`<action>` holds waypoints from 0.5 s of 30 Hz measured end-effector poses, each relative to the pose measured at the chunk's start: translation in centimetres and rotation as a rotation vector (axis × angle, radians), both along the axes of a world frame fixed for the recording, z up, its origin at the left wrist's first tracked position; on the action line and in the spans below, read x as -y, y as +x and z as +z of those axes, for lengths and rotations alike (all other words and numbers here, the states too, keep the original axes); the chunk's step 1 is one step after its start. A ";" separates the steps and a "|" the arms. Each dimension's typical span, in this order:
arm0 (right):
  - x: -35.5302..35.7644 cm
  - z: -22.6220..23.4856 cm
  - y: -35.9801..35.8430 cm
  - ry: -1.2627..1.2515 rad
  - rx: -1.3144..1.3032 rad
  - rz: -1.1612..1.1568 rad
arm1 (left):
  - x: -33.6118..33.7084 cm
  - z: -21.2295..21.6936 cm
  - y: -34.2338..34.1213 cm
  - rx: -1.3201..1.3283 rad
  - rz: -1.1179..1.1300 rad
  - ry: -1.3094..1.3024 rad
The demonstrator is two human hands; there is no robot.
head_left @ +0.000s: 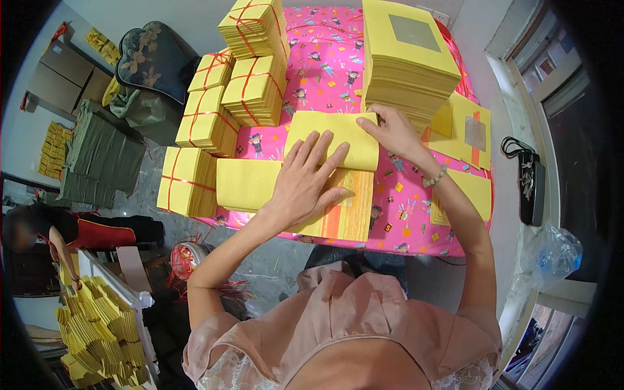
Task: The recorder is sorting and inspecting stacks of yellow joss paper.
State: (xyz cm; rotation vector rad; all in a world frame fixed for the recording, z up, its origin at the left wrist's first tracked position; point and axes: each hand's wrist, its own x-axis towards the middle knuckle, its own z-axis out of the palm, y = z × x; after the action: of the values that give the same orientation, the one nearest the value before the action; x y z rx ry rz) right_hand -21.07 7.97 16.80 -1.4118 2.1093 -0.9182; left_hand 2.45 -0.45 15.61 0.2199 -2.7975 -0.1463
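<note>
On the pink patterned tablecloth, a sheet of yellow paper (pixel 348 140) is folded over above a paper with a gold and orange band (pixel 354 208). My left hand (pixel 302 182) lies flat on the papers with its fingers spread. At the sheet's far right corner, my right hand (pixel 396 133) pinches the edge between thumb and fingers. Left of my left hand lies a folded yellow paper pack (pixel 246 185). Behind my right hand rises a tall stack of yellow paper (pixel 406 71). Bundles tied with red string (pixel 250 91) stand at the left.
Loose yellow sheets (pixel 465 195) lie along the table's right side. A black case (pixel 532 188) rests on the window ledge beside a clear plastic bag (pixel 556 257). At far left another person (pixel 91 234) reaches over a heap of folded yellow papers (pixel 104 331). A dark upholstered chair (pixel 156 62) stands behind.
</note>
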 end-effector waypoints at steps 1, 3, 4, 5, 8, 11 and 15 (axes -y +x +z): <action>0.0 0.3 0.3 -0.053 -0.276 0.000 | 0.0 -0.1 -0.1 0.008 0.010 0.022; 0.1 -0.3 0.6 -0.239 -0.423 -0.016 | 0.0 -0.2 -0.3 0.032 0.024 0.046; 0.3 -0.4 0.7 -0.425 -0.566 -0.034 | 0.1 -0.2 -0.5 0.030 0.026 0.045; 0.4 -0.2 1.1 -0.426 -0.565 -0.030 | 0.1 -0.3 -0.5 0.040 0.035 0.057; 1.4 0.6 1.8 -0.403 -0.537 0.043 | 0.5 -0.5 -0.7 0.057 0.043 0.079; 3.2 -0.5 1.5 -0.236 -0.424 0.129 | 0.4 -0.4 -0.8 0.066 0.026 0.104; 4.5 -2.0 0.8 -0.134 -0.323 0.219 | 0.5 -0.8 -0.9 0.063 0.026 0.114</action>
State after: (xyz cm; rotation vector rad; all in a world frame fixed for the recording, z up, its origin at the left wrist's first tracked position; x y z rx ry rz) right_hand -20.29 3.52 14.79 -1.9275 2.0870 -0.8003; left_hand 1.57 -0.93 14.83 0.2931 -2.8505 -0.2976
